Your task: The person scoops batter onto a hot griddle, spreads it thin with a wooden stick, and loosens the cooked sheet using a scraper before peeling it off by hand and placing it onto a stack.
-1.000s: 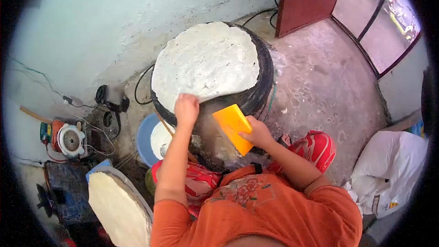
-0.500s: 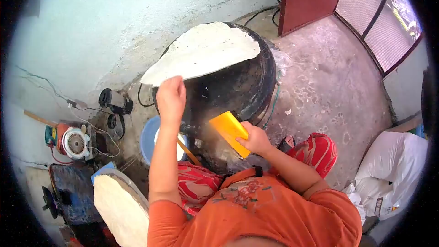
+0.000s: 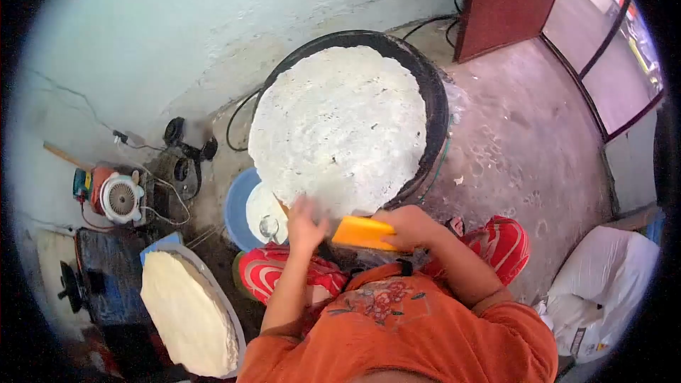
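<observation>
A large round sheet of thin white flatbread lies spread over the black round griddle, with dark specks and small holes in it. My left hand is at the near left edge of the flatbread, slightly blurred, its fingers apart and nothing visible in them. In my right hand is a yellow scraper, held flat close to the griddle's near edge. A blue basin with white batter and a ladle stands left of the griddle.
A stack of flatbreads lies on a tray at lower left. A blower with cables sits by the wall. White sacks stand at right, and a dark red door is at the back.
The flatbread, earlier folded back over the far part of the griddle, now covers most of it. My left hand has come down toward me and opened; the scraper has turned more level.
</observation>
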Available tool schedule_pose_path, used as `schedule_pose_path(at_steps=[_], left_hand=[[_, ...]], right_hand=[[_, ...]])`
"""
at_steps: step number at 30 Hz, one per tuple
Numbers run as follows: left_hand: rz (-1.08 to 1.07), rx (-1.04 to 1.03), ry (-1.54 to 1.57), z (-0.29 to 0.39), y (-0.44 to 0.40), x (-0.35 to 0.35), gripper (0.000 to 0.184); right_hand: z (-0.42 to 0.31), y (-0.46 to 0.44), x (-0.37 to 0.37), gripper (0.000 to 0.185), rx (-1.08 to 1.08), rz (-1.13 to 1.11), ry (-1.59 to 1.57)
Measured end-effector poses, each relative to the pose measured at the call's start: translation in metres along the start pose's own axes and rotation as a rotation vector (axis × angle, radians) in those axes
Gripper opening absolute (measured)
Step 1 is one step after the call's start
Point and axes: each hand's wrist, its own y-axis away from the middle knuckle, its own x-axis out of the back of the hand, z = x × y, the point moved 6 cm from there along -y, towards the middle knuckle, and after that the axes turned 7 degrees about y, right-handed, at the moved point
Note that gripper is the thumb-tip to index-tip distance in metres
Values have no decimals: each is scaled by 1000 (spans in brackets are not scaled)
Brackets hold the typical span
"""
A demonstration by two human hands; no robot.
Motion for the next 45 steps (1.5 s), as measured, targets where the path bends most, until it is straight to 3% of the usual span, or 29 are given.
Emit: schedule_pose_path(at_steps=[1, 2, 4, 5, 6, 7, 8, 10, 12, 14, 16, 20, 22, 25, 27, 28, 30, 33, 35, 38, 40, 42, 44, 45], left_hand=[[178, 83, -111, -12, 0, 8, 65], [355, 302, 28, -36, -2, 9, 76], [644, 855, 436, -92, -7, -7, 62], [656, 861, 439, -106, -12, -5, 62], [522, 1073, 822, -130, -12, -19, 50], [356, 1259, 1212, -137, -15, -33, 38], [362, 1256, 1222, -144, -21, -30, 38], [367, 957, 1093, -147, -48, -7, 16], [462, 547, 917, -147, -83, 37, 10], [439, 235, 336, -109, -117, 118, 10], [383, 103, 315, -69, -133, 189, 11], [412, -178, 706, -40, -123, 288, 12], [423, -293, 510, -18, -97, 334, 11], [429, -291, 326, -5, -61, 377, 8], [447, -262, 293, -21, -47, 388, 9], [457, -247, 316, -42, -44, 388, 11], [484, -211, 336, -84, -40, 385, 13], [531, -55, 221, -144, -42, 381, 16], [340, 277, 11, -187, -48, 376, 14], [498, 396, 179, -283, -52, 384, 14], [596, 696, 270, -265, -20, 433, 16], [907, 434, 566, -291, 20, 486, 19], [1059, 281, 624, -252, 90, 532, 23], [1173, 211, 488, -225, 131, 550, 22]], right_hand=[[7, 0, 0, 43, -4, 36, -34], [13, -2, -2, 43, 9, 25, -35], [26, -3, 7, 44, -3, 243, -322], [28, -3, 11, 42, 55, 272, -568], [21, -5, 12, 42, 63, 265, -562], [24, -5, 13, 41, -63, 342, -915], [28, -5, 10, 41, -197, 415, -1266], [46, -1, 14, 47, -249, 395, -1111], [49, -5, 20, 35, -168, 333, -741], [29, -21, 38, 34, -124, 453, -575], [13, -44, 58, 33, -71, 578, -406], [-31, -94, 115, 53, -111, 654, -322], [-66, -119, 155, 65, -21, 794, -52], [-100, -155, 196, 67, -48, 942, 104], [-120, -177, 211, 58, 9, 975, 263], [-124, -193, 210, 39, 111, 919, 269], [-128, -218, 202, 23, -11, 673, 217], [-184, -237, 190, 17, 179, 673, 419], [-219, -257, 184, 16, 258, 654, 490], [-282, -273, 171, 15, 388, 633, 495], [-336, -268, 164, 15, 526, 758, 556], [-380, -246, 149, 14, 639, 796, 492], [-406, -220, 118, 13, 750, 836, 413], [-411, -210, 101, 12, 773, 795, 300]])
